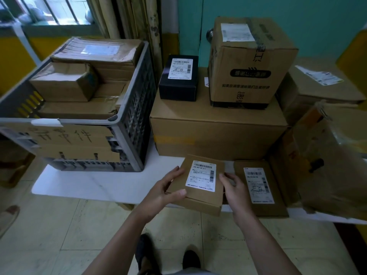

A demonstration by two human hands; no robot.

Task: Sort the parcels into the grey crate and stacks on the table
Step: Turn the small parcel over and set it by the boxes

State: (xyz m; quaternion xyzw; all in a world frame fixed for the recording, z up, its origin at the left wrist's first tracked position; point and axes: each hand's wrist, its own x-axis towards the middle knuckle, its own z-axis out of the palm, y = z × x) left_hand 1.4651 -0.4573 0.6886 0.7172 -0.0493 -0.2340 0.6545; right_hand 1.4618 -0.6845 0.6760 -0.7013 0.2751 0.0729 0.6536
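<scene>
You hold a small flat parcel (198, 183) of brown cardboard with a white barcode label on its upper face. It sits at the near edge of the table (89, 185), its near corner projecting past that edge; whether its underside rests on the table cannot be told.

Your left hand (164, 187) grips the parcel's left side, thumb pressed on the top near the front corner and fingers laid along the left edge. Your right hand (236, 187) holds the right edge with fingers curled against it. Both hands are closed on the parcel, neither spread wide.

Just to the right lies a second flat parcel (258, 187), labelled, flat on the table. Directly behind stands a large carton (216, 132), bearing a black box (179, 78) on its left and a tall printed carton (250, 62) on its right. Further cartons crowd the right side.

The grey crate (131, 108) stands on the table's left, filled with stacked cardboard parcels, with a handwritten cardboard sign fixed to its front.

The table top is white. The floor (69, 225) is pale tile. A teal door (297, 16) stands behind the stacks and a barred window (59, 10) is at upper left
</scene>
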